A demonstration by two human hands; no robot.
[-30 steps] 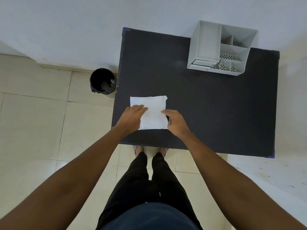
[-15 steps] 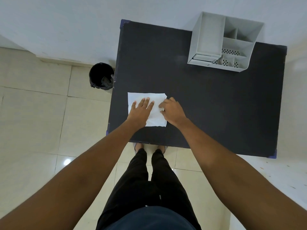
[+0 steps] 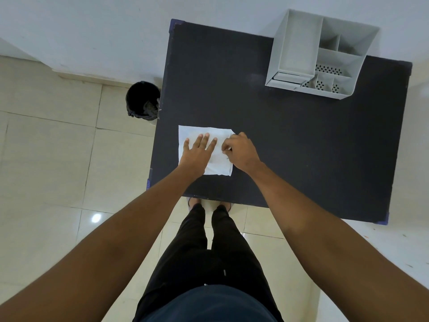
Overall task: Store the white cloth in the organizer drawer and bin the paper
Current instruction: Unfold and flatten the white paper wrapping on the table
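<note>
Your left hand point(image 3: 196, 156) lies flat, fingers spread, on the white cloth point(image 3: 220, 162); your right hand point(image 3: 241, 152) pinches its right edge. Organizer point(image 3: 290, 66) far right; black bin point(image 3: 142, 99) on floor left, path clear.

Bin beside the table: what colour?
Black: the bin on the floor at the table's left edge, shown in the head view.

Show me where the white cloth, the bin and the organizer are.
white cloth point(image 3: 190, 133): head view, bare far left corner of it.
bin point(image 3: 142, 96): head view, dark inside of its opening, on the floor left of the table.
organizer point(image 3: 299, 47): head view, inside its tall left compartment.
</note>
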